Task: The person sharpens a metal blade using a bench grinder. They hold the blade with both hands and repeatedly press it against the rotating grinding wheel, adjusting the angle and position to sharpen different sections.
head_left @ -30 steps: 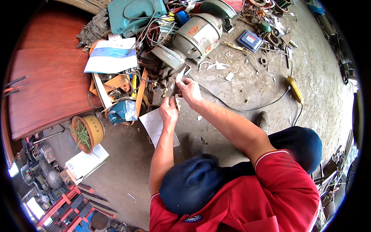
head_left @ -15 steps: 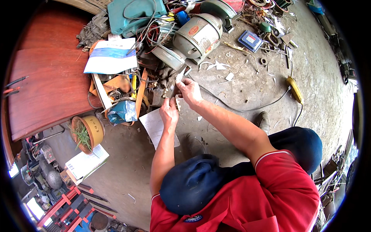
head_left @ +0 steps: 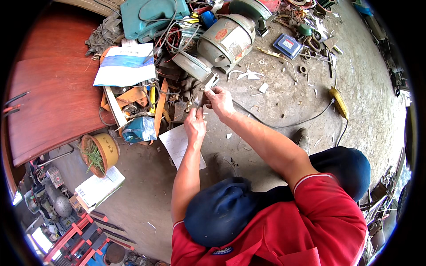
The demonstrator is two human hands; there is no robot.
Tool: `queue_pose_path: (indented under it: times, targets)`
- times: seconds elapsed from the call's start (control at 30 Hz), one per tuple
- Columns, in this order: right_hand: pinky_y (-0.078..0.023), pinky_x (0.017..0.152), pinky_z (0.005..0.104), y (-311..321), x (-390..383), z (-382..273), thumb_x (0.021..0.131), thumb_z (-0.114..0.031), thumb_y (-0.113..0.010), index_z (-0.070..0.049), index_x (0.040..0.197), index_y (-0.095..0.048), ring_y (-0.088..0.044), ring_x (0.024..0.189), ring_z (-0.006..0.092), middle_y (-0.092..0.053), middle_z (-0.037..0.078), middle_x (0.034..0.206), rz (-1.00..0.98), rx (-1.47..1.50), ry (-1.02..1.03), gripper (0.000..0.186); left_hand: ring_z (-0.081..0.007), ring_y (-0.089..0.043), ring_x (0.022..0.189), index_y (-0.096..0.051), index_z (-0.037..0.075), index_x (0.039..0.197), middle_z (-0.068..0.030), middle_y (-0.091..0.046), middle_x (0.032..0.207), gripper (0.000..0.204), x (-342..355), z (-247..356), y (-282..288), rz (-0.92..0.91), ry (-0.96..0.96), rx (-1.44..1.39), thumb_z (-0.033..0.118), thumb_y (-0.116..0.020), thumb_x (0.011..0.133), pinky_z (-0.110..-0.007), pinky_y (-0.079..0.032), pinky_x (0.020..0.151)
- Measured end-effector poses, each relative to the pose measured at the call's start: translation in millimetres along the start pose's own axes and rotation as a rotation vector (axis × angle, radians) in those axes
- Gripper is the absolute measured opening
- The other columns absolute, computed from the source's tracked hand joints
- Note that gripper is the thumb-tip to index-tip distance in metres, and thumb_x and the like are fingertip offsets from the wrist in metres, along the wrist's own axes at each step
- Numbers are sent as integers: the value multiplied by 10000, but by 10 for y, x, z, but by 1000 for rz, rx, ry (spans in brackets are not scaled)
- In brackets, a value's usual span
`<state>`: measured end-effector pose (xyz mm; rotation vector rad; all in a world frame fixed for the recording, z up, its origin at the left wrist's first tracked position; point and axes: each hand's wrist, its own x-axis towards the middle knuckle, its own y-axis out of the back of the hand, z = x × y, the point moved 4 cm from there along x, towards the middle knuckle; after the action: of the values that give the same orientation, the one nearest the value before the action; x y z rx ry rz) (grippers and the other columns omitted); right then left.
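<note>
I grip a flat dark metal piece (head_left: 202, 99) with both hands, its upper end at the guarded left wheel (head_left: 191, 66) of a grey bench grinder (head_left: 228, 37). My right hand (head_left: 221, 105) is closed near the upper end, thumb along the top. My left hand (head_left: 195, 123) pinches the lower end, below and left of the right. The contact at the wheel is too small to make out. A sheet of paper (head_left: 175, 144) lies on the floor below my left hand.
At left stand a red wooden board (head_left: 49, 106) and a potted plant (head_left: 100, 153). A pile of tools, straps and a teal case (head_left: 148, 15) surrounds the grinder. A yellow power strip (head_left: 338, 102), cable and scraps lie at right, near my boots (head_left: 302, 138).
Both hands and the metal piece have shifted slightly up toward the grinder wheel. The grip looks the same.
</note>
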<state>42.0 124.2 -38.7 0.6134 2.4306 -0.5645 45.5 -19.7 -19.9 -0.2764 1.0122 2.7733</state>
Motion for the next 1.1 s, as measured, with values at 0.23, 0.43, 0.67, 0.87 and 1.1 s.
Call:
queue_pose_path:
  times: [0.23,0.43,0.67,0.87,1.1]
  targets:
    - [-550,604,274,20,61,8,977,-269,-675,-19,962,-660,-671,702,140,-700,56,832,14,36,-3,251,-169,-582,500,-594,6,899,-77,-601,622,278,105,-106,-70,-75,79,-57,262,-569,1004,-347,-472,465]
    - [-550,599,276,31,67,27,975,-261,-677,-22,944,-658,-668,693,137,-698,55,829,-5,41,10,241,-321,-632,576,-586,19,893,-165,-594,623,312,90,-149,-108,-62,99,-83,309,-565,1006,-457,-479,567]
    - [-542,586,267,-56,-21,37,974,-242,-678,-22,934,-663,-660,676,130,-696,50,825,-10,8,13,224,-286,-625,557,-564,0,837,-132,-596,612,326,26,-180,-15,-26,40,-138,280,-562,1005,-418,-475,539]
    - [-529,575,281,-70,-32,89,968,-243,-684,-19,905,-657,-635,660,118,-680,38,787,-17,20,29,234,-141,-602,622,-651,-16,1016,-68,-637,720,234,-53,-77,55,-39,-9,-85,186,-533,1016,-317,-498,564]
    - [-526,569,290,-132,-72,130,964,-231,-689,-17,894,-657,-609,655,107,-671,28,781,-42,21,24,227,-128,-540,605,-649,-23,1004,-57,-622,718,234,-77,-309,45,12,-34,-122,183,-538,1017,-324,-460,555]
